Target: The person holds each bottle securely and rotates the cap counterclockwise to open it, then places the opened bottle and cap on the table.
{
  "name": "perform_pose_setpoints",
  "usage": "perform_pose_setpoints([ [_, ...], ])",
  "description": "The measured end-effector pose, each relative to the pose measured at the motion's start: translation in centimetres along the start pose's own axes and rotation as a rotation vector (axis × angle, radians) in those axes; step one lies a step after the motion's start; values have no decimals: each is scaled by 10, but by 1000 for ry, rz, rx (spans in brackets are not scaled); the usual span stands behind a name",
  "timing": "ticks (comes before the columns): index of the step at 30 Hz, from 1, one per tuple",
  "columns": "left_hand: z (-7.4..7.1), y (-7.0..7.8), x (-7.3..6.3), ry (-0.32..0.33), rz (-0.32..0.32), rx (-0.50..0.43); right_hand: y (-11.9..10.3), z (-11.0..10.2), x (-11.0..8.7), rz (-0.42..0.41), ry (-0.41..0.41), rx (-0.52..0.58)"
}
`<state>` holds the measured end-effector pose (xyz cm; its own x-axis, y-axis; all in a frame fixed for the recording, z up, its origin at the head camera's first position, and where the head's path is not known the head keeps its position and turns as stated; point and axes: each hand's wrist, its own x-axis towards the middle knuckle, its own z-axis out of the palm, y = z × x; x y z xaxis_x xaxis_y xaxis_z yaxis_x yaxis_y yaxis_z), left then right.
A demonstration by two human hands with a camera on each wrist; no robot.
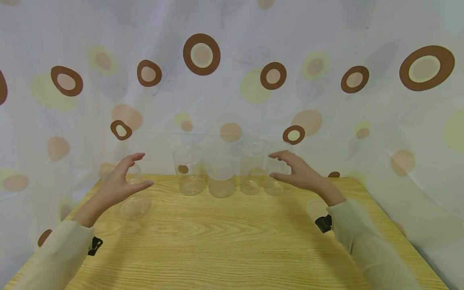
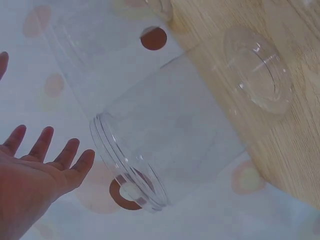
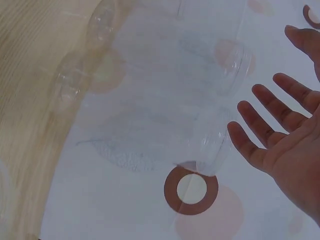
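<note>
My left hand (image 1: 117, 183) is raised at the left of the table, thumb and fingers spread apart and holding nothing. Close by stands a clear plastic jar (image 1: 135, 207), partly hidden by the hand; in the left wrist view this large jar (image 2: 180, 115) shows a threaded, open rim, and the fingers are beside it. On the other side my right hand (image 1: 299, 171) is also held up with spread fingers, nothing in its grasp. It is nearest a slim clear jar (image 1: 273, 186), partly behind its fingertips. In the right wrist view, two transparent jars (image 3: 210, 140) lie beyond the fingers.
Along the table's back edge stand more see-through jars: a wide one (image 1: 192, 183), a shorter one (image 1: 221, 186) and a tall narrow one (image 1: 249, 183). A faint round clear thing (image 1: 317, 207) lies near the right wrist. A patterned curtain (image 1: 232, 100) hangs behind the wooden table (image 1: 203, 245).
</note>
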<state>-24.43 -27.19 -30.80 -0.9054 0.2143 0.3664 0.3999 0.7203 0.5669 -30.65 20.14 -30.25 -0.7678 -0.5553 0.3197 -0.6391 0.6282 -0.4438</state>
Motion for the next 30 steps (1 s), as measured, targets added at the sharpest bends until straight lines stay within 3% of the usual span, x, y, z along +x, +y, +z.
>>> perform_pose_setpoints([
  [6, 23, 5, 7, -9, 46, -14, -15, 21, 18, -22, -22, 50],
  [14, 57, 5, 12, 2, 46, -57, -28, 54, 43, -39, -10, 140],
  [23, 87, -9, 21, 41, -44, -101, -32, 85, 67, -33, 31, 211],
  [30, 100, -19, 27, 48, -141, -142, -34, 103, 89, 9, 82, 259],
])
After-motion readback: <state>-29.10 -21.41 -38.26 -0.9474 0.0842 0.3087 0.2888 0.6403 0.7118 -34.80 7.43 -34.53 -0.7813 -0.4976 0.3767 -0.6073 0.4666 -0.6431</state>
